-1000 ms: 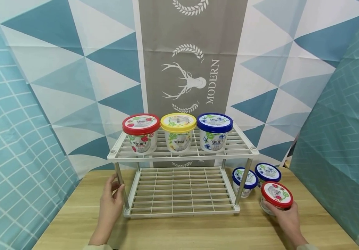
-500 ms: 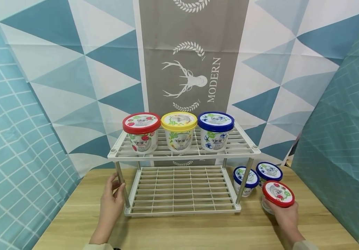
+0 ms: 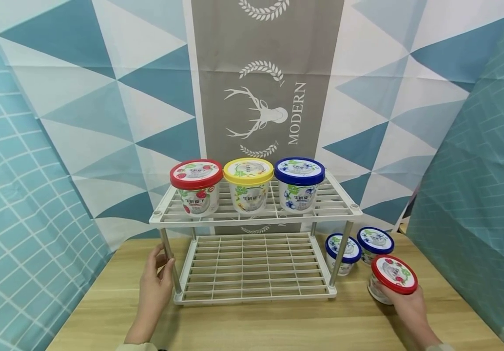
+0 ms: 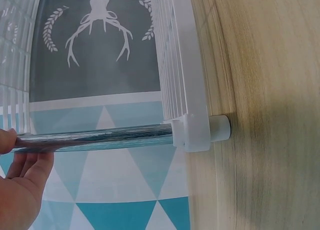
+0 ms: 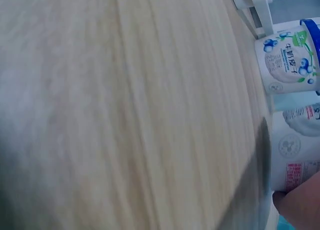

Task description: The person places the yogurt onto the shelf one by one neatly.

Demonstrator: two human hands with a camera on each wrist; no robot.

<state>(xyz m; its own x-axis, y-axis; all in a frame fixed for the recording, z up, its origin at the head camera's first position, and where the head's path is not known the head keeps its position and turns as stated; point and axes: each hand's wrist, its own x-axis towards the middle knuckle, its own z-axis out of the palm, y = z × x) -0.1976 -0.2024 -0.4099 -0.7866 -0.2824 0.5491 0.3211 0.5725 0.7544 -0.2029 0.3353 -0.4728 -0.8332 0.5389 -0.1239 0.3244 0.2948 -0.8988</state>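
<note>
Left hand [image 3: 157,282]: upright, thumb [image 4: 6,141] and bent fingers [image 4: 40,169] pinching.
Right hand [image 3: 410,307]: extended forward, gripping, thumb toward the left, other fingers mostly hidden.
Wrists [image 3: 145,318]: well apart, angled inward from below.

The right wrist view's edge crops the red-lidded tub [image 5: 296,147].

The person's left hand [image 3: 155,282] holds a front leg [image 3: 176,281] of the white rack [image 3: 252,223], while their right hand [image 3: 411,308] grips a red-lidded tub [image 3: 395,275] by the wooden table's [image 3: 278,329] far side from me. Two blue-lidded tubs stand near it, one [image 3: 352,252] just beside the rack, the other [image 3: 375,241] farther out. Up top, red [image 3: 197,187], yellow [image 3: 249,186] and blue [image 3: 299,185] tubs line up.
</note>
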